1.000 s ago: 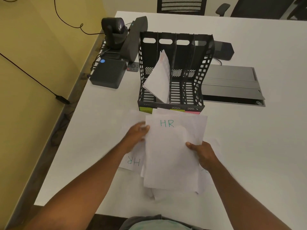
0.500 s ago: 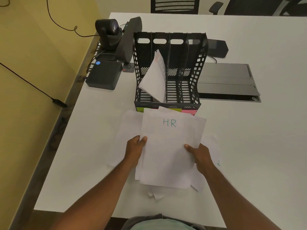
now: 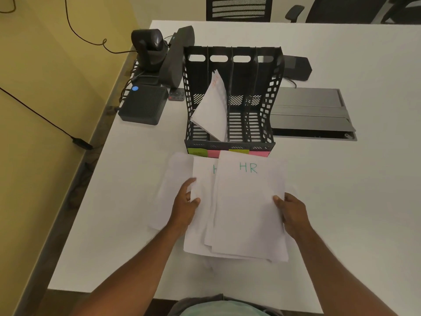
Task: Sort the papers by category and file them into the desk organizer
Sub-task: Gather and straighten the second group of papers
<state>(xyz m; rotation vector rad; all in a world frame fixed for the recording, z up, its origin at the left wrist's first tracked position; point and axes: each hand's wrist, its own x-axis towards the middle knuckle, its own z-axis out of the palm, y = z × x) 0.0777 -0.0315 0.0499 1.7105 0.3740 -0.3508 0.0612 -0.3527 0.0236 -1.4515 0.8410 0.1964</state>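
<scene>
The stack of papers (image 3: 248,215) is up in front of the person, just short of the desk organizer (image 3: 232,96), top sheet reading "HR" in green. A second sheet (image 3: 202,179) fans out to the left with part of a green letter showing, likely another HR page, which would explain why they're being gathered together. Right hand (image 3: 293,215) grips the right edge, thumb on top, fingers hidden beneath. Left hand (image 3: 185,204) pinches the fanned sheet's left edge, thumb over, fingers curled behind. Two hands at opposite edges keep the loose pile square and flat. One more sheet (image 3: 168,190) lies on the white bench (image 3: 355,201) under the left hand. In the organizer, one filed paper (image 3: 213,108) leans diagonally in the second slot from the left; the other slots look bare. Coloured sticky labels (image 3: 227,153) run along its front lip, their writing too small to read.
</scene>
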